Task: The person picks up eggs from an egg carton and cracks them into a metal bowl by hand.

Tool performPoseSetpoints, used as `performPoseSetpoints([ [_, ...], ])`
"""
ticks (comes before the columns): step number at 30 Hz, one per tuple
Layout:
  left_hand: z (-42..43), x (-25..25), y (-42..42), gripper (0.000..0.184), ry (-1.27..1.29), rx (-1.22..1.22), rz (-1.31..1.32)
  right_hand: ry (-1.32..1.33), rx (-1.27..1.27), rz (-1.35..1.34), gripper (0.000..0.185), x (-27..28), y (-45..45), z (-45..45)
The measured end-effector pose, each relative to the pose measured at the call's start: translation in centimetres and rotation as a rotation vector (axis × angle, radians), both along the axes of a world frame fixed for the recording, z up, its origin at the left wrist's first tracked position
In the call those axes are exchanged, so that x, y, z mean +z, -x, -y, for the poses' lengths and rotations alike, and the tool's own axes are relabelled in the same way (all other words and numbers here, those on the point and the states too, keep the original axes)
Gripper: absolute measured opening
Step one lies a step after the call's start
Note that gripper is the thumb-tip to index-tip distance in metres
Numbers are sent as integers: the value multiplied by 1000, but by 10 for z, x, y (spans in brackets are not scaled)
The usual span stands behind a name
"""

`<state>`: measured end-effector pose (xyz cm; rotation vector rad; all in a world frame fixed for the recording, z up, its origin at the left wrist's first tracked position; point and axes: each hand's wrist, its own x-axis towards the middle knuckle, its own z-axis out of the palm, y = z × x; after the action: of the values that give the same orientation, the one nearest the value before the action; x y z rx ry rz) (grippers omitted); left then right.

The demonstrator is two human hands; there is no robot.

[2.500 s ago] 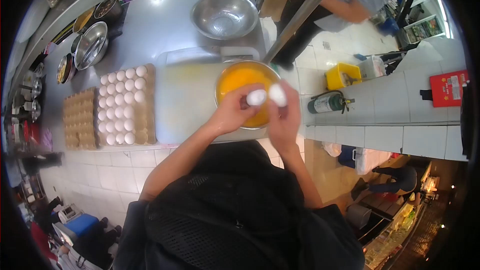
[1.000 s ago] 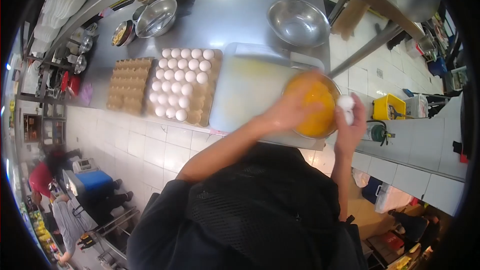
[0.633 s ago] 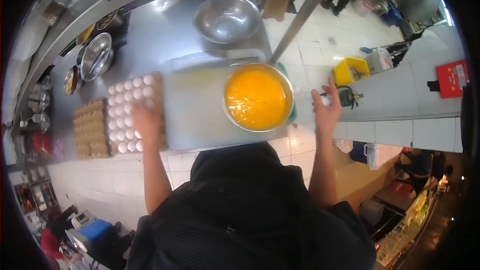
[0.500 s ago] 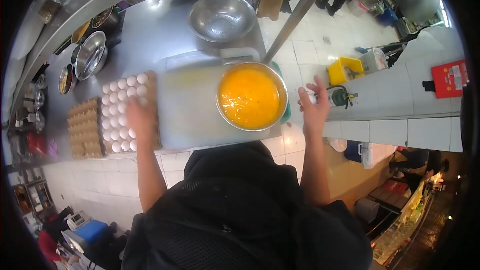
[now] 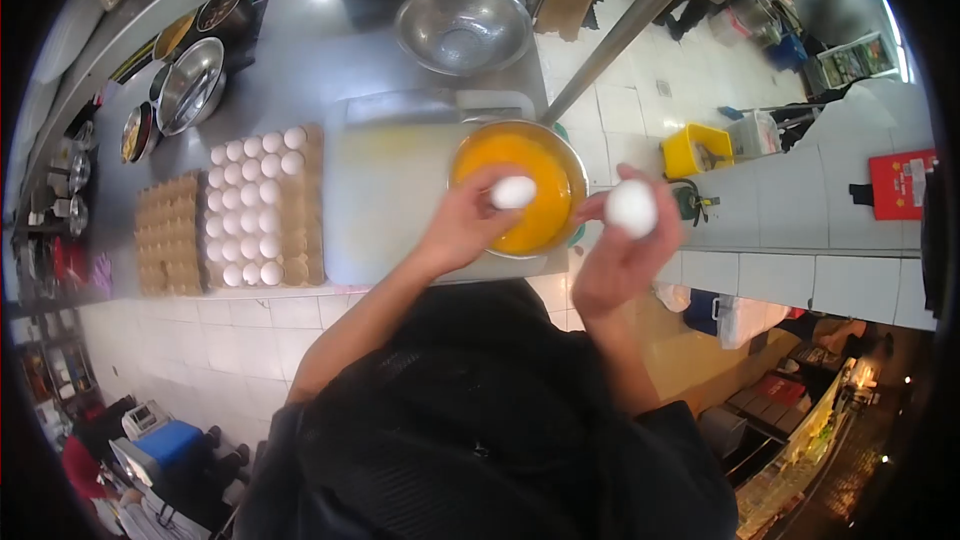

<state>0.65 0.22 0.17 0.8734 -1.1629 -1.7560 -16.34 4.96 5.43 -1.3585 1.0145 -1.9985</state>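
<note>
My left hand [image 5: 463,225] is closed around a white egg [image 5: 513,192], held above the near left side of a steel bowl [image 5: 583,175]. Orange-yellow beaten egg [image 5: 545,205] fills much of that bowl. Just right of the bowl, my right hand [image 5: 612,275] grips another white egg [image 5: 631,209], its fingers partly hidden behind the shell. On the left, a cardboard tray [image 5: 303,202] carries rows of white eggs [image 5: 249,194], with bare pockets along its right side. A brown egg tray [image 5: 170,235] without eggs lies beside it.
A pale cutting board [image 5: 380,205] lies between tray and bowl. An empty steel bowl [image 5: 465,28] stands at the back of the steel table [image 5: 300,60]. More bowls [image 5: 192,90] are at the far left. A metal post [image 5: 610,50] rises behind the egg bowl.
My left hand has moved right from the egg tray to over the bowl, carrying an egg. My right hand has come closer to the bowl and now shows an egg in it.
</note>
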Motion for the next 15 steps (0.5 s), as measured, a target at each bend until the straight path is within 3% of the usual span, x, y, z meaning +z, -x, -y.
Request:
performPoseSetpoints([
  [2,0,-13,18,50,55,-92,-78,213,-181,-738,49,-19,1,12],
  [3,-1,-15,20,50,60,-95,-80,-122,-61,-877,44,-13,-6,7],
  [4,-1,-16,22,51,44,-91,-58,-114,-65,-878,44,-16,-5,6],
  [6,-1,-17,21,51,23,-82,-33,-250,-83,-545,39,-29,-6,3],
  [8,-5,-19,20,54,5,-112,31,-167,-95,-506,39,-32,4,7],
  [10,-9,-9,19,52,-13,-98,3,-602,107,136,36,-23,8,7],
  [11,-7,-4,19,49,-20,-75,-26,-638,140,343,32,-21,7,13],
  [15,-3,-11,12,40,88,36,-3,-775,274,290,29,-34,20,11],
])
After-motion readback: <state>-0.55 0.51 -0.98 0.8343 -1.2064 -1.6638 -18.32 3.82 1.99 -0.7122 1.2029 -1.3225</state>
